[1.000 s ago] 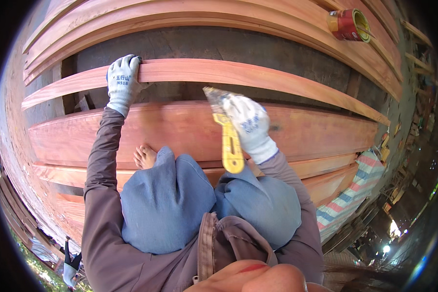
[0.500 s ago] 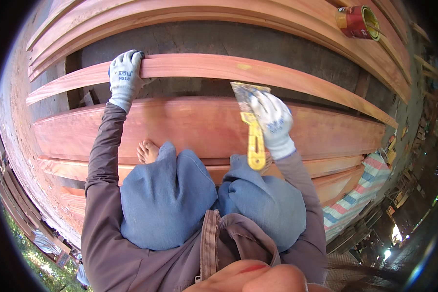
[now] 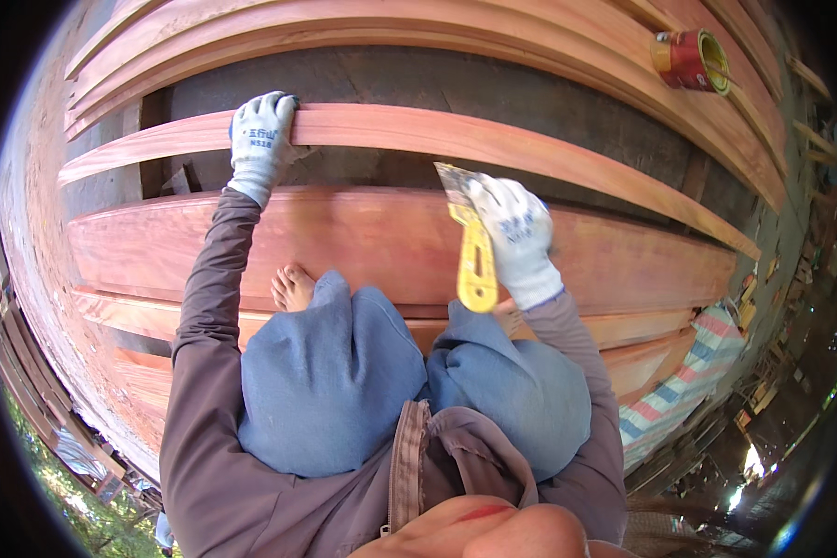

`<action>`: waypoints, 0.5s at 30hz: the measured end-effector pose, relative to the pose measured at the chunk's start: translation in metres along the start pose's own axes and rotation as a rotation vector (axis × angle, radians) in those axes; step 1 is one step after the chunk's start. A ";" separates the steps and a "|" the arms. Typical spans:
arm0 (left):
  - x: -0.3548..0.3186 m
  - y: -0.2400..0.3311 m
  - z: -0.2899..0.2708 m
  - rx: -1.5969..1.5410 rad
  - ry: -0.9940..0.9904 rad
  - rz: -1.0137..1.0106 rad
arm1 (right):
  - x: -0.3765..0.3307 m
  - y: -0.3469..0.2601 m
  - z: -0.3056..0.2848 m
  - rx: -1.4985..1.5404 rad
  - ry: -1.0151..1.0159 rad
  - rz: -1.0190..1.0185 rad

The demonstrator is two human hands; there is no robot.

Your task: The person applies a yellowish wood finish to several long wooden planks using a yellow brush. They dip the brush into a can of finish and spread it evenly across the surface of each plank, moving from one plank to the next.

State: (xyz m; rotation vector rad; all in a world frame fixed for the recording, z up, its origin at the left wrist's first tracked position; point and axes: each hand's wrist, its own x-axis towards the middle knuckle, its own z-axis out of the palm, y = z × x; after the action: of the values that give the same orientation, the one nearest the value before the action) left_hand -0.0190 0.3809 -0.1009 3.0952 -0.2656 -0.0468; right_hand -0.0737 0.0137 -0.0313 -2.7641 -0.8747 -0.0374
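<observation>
While left hand (image 3: 265,139) grips narrow plank (image 3: 493,135), right hand (image 3: 521,223) holds yellow scraper (image 3: 471,244) by its blade (image 3: 455,183) end, apart from plank running beyond. Scraper probably light, stiff; plank likely rigid, best steadied by edges, as I do.

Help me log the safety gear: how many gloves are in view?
2: one glove on the left hand, gripping the narrow plank; another glove on the right hand, holding a yellow-handled scraper. More could hide in the clutter at right.
</observation>
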 end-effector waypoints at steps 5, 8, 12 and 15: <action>0.003 0.005 -0.006 -0.024 0.047 0.007 | -0.001 0.036 0.004 -0.203 0.120 0.142; -0.004 -0.003 0.004 -0.042 0.135 0.043 | -0.005 0.017 0.013 -0.178 0.027 0.031; -0.025 -0.023 0.008 -0.065 0.247 -0.109 | -0.024 0.000 0.012 0.033 -0.088 -0.021; -0.050 -0.061 0.020 0.123 0.262 -0.301 | 0.000 -0.012 -0.003 -0.038 0.003 -0.136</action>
State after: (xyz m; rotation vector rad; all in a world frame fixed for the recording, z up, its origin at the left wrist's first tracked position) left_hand -0.0581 0.4490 -0.1221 3.1821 0.2140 0.3766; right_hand -0.0808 0.0223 -0.0261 -2.7339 -1.0704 -0.0827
